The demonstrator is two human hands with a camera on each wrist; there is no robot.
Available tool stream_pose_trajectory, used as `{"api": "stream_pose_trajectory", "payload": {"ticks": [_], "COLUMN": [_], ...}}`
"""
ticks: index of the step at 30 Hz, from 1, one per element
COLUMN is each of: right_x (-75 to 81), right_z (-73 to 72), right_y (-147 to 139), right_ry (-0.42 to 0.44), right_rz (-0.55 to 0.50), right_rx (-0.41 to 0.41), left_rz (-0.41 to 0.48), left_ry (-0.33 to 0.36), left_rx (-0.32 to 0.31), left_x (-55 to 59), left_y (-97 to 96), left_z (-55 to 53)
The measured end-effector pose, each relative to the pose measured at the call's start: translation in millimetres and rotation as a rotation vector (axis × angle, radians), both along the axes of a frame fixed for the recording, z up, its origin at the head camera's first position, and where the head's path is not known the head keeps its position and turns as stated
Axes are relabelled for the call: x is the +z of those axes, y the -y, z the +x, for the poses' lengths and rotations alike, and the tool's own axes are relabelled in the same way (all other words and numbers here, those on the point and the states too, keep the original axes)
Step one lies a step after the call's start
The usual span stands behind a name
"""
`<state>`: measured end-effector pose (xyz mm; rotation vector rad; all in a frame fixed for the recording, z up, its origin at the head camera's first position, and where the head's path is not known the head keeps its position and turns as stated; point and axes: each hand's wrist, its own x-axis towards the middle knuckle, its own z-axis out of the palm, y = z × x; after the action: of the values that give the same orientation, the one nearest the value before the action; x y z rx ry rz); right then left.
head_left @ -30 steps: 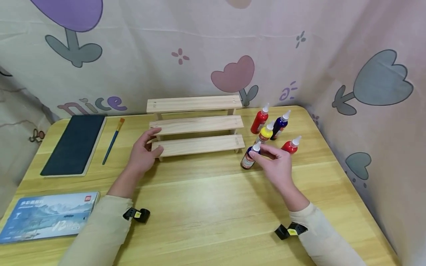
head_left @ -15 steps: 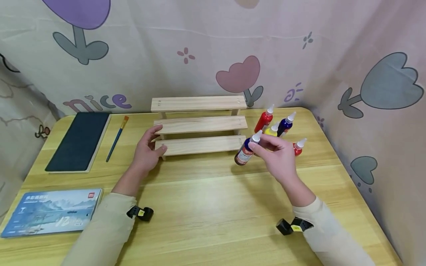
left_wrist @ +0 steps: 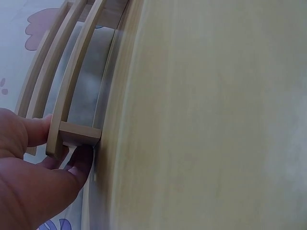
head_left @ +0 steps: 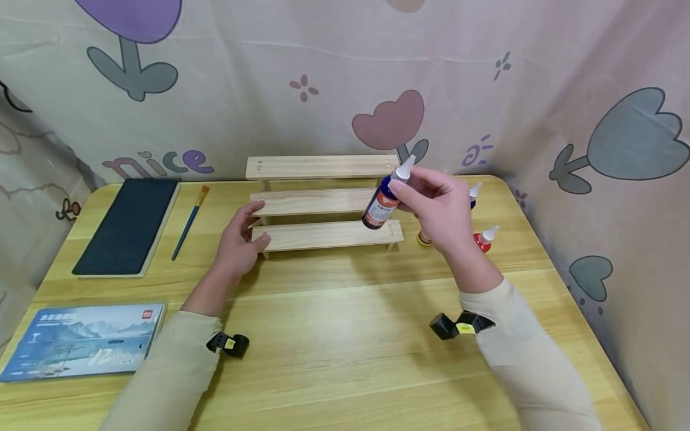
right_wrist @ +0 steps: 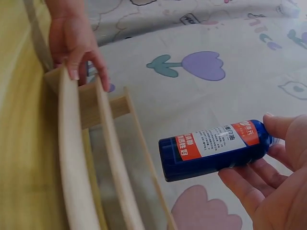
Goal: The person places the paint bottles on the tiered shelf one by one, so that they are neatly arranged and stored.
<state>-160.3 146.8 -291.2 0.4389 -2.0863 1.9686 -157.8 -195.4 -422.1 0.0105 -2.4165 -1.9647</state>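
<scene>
One blue paint bottle (head_left: 381, 203) is off the table, pinched near its white nozzle by my right hand (head_left: 439, 209), hanging tilted above the right end of the wooden step rack (head_left: 323, 203). My left hand (head_left: 237, 242) grips the rack's left end. Right of the rack, other bottles (head_left: 482, 238) crowd the table (head_left: 345, 335); open room lies in front of it.

Left wrist view: fingers (left_wrist: 33, 132) and thumb curl round the rack's end post (left_wrist: 72, 136).

Right wrist view: fingertips (right_wrist: 283, 129) pinch the bottle (right_wrist: 216, 149) at its neck. I judge it light, rigid plastic with a smooth, slippery label; taking it mid-body looks safer. The rack's steps (right_wrist: 76, 182) are narrow, with an edge close either way.
</scene>
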Motion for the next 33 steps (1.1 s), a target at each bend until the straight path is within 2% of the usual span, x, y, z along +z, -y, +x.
{"api": "stream_pose_trajectory", "payload": {"ticks": [8, 12, 20, 25, 33], "right_x": [22.9, 32.7, 51.1, 53.3, 49.2], "right_z": [-26.0, -41.4, -70.9, -86.5, -107.2], "right_y": [23, 35, 62, 83, 117], "right_ry": [0.001, 0.003, 0.031, 0.061, 0.192], "right_rz": [-0.046, -0.022, 0.0, -0.021, 0.044], "right_rx": [0.036, 0.061, 0.188, 0.265, 0.269], "left_rz": [0.005, 0.009, 0.0, -0.01, -0.032], "left_ry": [-0.017, -0.03, -0.058, -0.062, -0.06], "left_rx": [-0.002, -0.003, -0.001, -0.004, -0.004], "left_x": [-1.8, -2.6, -6.1, -6.7, -8.4], "left_y": [0.3, 0.0, 0.2, 0.4, 0.4], "left_z": [-0.2, 0.2, -0.7, 0.2, 1.2]}}
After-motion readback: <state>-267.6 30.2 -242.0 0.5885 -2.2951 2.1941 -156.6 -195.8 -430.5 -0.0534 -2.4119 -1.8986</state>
